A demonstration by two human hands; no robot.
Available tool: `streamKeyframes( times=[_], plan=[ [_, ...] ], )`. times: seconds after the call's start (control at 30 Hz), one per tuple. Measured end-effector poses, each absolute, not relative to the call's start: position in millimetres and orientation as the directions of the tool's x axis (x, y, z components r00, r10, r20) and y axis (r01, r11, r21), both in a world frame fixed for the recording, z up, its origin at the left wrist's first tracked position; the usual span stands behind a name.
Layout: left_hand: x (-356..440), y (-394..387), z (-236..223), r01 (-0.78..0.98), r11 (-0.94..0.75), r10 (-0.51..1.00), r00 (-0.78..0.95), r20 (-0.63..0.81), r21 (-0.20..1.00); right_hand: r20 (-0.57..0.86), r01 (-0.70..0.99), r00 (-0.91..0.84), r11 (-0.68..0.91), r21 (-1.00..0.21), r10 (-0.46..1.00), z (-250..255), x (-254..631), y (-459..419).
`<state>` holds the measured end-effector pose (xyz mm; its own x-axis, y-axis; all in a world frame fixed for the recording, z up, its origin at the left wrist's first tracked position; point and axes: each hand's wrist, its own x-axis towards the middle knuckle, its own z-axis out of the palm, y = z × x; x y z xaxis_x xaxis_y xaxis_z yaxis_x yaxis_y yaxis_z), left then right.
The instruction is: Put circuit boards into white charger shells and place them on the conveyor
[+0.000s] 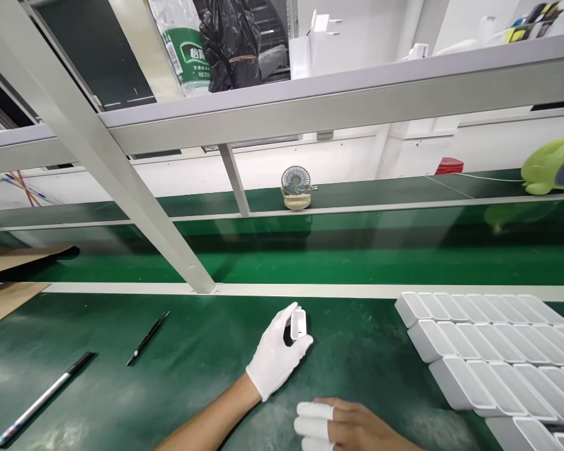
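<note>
My left hand (pixel 278 352), in a white glove, pinches a small white plastic part (pixel 298 324) between thumb and fingers, just above the green work mat (pixel 197 369). My right hand (pixel 343 427) rests low at the bottom edge, bare but with white finger cots on its fingertips; its fingers are curled loosely and lie on the mat, holding nothing I can see. It sits just right of and below the left hand.
Rows of white rectangular parts (pixel 493 341) fill the mat's right side. Two dark pens (pixel 148 337) (pixel 42 399) lie at the left, with cardboard (pixel 4 294) at the far left. Beyond runs a green conveyor belt (pixel 357 250), a small fan (pixel 296 186) and a slanted metal frame post (pixel 136 200).
</note>
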<state>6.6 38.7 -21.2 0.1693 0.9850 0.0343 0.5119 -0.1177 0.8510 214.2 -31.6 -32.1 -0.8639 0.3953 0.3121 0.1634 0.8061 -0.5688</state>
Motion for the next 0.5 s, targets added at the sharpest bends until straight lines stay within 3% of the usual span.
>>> streamKeyframes(
  times=[0.17,0.27,0.37,0.43,0.5],
  plan=[
    [6,36,-20,0.531,-0.15,0.987,0.135,0.091,0.834,0.319,0.252,-0.856,0.867,-0.429,0.406,-14,219,-25],
    [3,24,-14,0.621,-0.305,0.943,0.089,0.321,0.722,0.372,0.247,-0.836,0.882,-0.402,0.404,-28,219,-26],
    [6,8,-4,0.588,-0.584,0.811,0.41,0.417,0.559,0.391,0.297,-0.798,0.865,-0.405,0.458,-56,215,-27],
    [15,0,2,0.454,-0.729,0.65,0.693,0.311,0.513,0.344,0.381,-0.776,0.827,-0.413,0.529,-73,211,-30],
    [26,-2,3,0.35,-0.795,0.509,0.829,0.232,0.496,0.353,0.434,-0.746,0.814,-0.387,0.565,-83,211,-34]
  ],
)
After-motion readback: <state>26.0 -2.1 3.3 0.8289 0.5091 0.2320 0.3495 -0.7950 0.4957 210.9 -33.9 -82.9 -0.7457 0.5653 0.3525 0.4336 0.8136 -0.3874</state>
